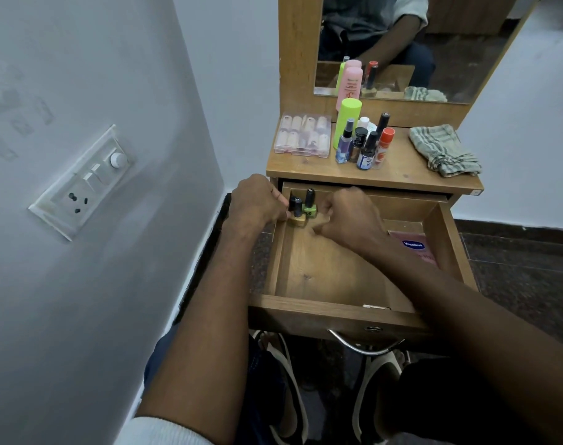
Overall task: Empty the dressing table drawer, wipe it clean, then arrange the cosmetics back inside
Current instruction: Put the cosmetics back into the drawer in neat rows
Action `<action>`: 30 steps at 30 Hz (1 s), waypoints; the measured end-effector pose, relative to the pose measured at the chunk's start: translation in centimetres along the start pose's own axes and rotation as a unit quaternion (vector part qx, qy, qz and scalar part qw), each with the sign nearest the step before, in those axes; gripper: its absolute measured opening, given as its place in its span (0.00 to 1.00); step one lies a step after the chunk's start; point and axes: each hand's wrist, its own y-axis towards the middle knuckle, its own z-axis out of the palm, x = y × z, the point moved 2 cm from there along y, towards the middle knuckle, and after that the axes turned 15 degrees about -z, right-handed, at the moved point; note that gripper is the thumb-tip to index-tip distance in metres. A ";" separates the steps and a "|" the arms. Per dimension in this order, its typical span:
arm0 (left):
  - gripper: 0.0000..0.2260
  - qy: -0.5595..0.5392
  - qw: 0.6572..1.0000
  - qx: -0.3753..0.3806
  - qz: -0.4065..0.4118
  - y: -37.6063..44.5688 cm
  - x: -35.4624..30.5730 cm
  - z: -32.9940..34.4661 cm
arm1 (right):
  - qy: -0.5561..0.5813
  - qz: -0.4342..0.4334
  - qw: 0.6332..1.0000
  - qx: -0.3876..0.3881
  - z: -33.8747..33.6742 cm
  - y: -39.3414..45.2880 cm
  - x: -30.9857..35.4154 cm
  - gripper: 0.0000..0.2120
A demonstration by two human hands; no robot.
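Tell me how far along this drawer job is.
Emptying and wiping look done: the drawer floor is mostly bare and the cloth lies aside. Refilling has begun: the left hand holds nail polishes in the back corner, right hand beside them. The bottles and nail box remain on top.

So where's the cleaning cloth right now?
The striped cloth lies crumpled on the right end of the dressing table top, right of the standing bottles and below the mirror.

I sat by a pale grey wall (81, 59) with a white switchboard (84, 181); dark speckled floor (514, 252) lay under the wooden mirror (402, 43) stand
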 end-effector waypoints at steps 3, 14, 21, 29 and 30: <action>0.08 0.003 1.000 -0.004 -0.004 0.0 -0.3 0.0 | 0.006 0.014 0.998 0.062 -0.3 -1.0 -1.6 0.20; 0.08 -0.005 1.000 -0.004 -0.012 0.0 -0.3 -0.1 | 0.147 0.039 0.988 0.012 1.5 -0.1 -0.4 0.08; 0.08 -0.002 1.000 -0.009 -0.008 0.2 -0.3 0.0 | 0.170 0.051 0.983 -0.049 2.3 0.2 0.2 0.16; 0.10 -0.005 1.000 -0.020 -0.013 0.0 -0.6 0.1 | 0.161 0.048 0.985 -0.043 2.5 0.3 0.5 0.15; 0.11 -0.006 1.000 -0.022 -0.014 -0.1 -0.7 0.0 | 0.163 0.049 0.985 -0.038 2.4 0.3 0.5 0.14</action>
